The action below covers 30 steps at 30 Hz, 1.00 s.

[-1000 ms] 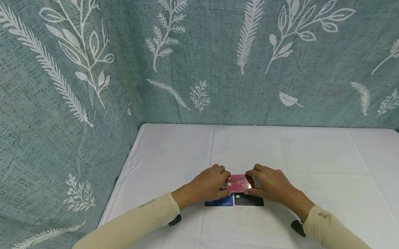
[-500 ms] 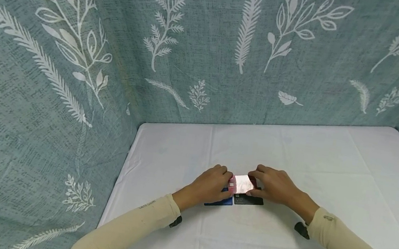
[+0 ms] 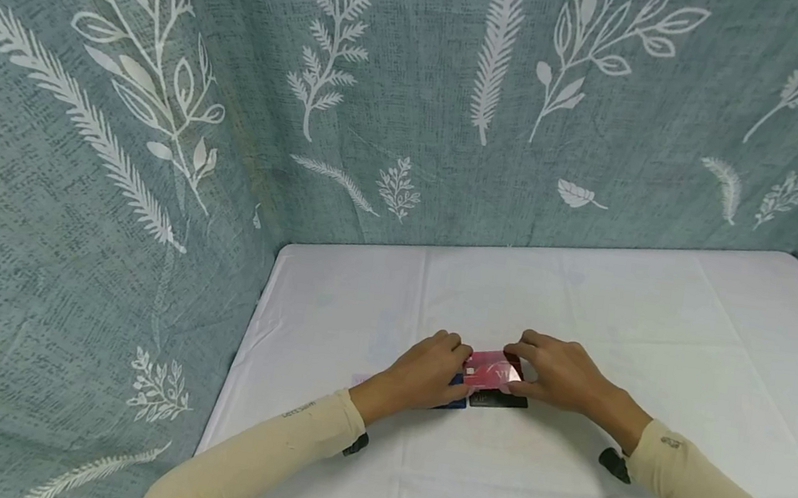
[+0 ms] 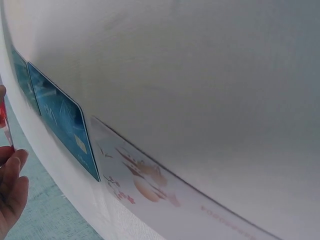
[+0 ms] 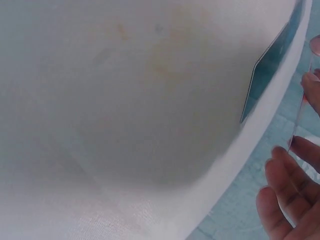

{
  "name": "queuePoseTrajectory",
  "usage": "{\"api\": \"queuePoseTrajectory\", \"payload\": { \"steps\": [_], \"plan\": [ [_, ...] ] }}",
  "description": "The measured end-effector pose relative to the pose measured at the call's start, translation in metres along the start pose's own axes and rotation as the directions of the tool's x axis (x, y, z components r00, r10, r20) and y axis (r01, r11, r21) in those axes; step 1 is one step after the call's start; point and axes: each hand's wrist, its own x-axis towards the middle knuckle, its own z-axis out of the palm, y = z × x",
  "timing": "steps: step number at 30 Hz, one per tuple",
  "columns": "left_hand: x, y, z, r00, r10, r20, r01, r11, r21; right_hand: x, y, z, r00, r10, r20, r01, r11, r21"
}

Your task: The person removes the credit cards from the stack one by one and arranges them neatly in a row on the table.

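Note:
Above the white table, a glossy pink card (image 3: 484,371) with a small chip is held level between both hands. My left hand (image 3: 426,372) pinches its left end, and my right hand (image 3: 561,375) grips the right end between thumb and fingers. Just below it lie a blue card (image 3: 456,404) and a black card (image 3: 498,400), side by side and partly covered by the hands and the pink card. In the left wrist view the blue card shows its chip, and a white card with a floral print (image 4: 145,185) lies beside it.
White cloth covers the table (image 3: 504,482). A blue-green curtain (image 3: 433,102) with white leaf patterns hangs behind and along the left side. Dark wrist devices (image 3: 615,464) sit under the sleeves.
Both hands have shifted slightly right with the pink card. The bright glare on the card half a second ago has mostly gone. The left hand now covers more of the blue card.

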Motion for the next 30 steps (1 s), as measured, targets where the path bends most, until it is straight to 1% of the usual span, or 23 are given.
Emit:
{"api": "queuePoseTrajectory", "payload": {
  "steps": [8,16,22,26,30],
  "plan": [
    [0.001,0.003,0.001,0.999,0.013,-0.034,-0.013,1.0,-0.017,-0.004,0.002,-0.001,1.0,0.001,-0.013,-0.001,1.0,0.003],
    [0.0,0.008,0.006,1.0,0.002,-0.002,-0.002,1.0,-0.02,-0.014,0.003,0.003,1.0,0.0,-0.017,0.0,1.0,0.007],
    [0.001,0.011,0.006,1.0,0.0,-0.016,-0.001,1.0,-0.018,-0.017,0.005,0.003,1.0,-0.003,-0.028,0.003,1.0,0.012],
    [0.002,0.013,0.006,1.0,0.0,-0.009,0.0,1.0,-0.024,-0.018,0.007,0.003,0.999,-0.006,-0.032,0.006,1.0,0.005],
    [0.003,0.014,0.006,1.0,0.014,-0.017,-0.015,1.0,-0.028,-0.021,0.008,0.003,0.999,-0.008,-0.043,0.008,1.0,0.005]
  ]
}}
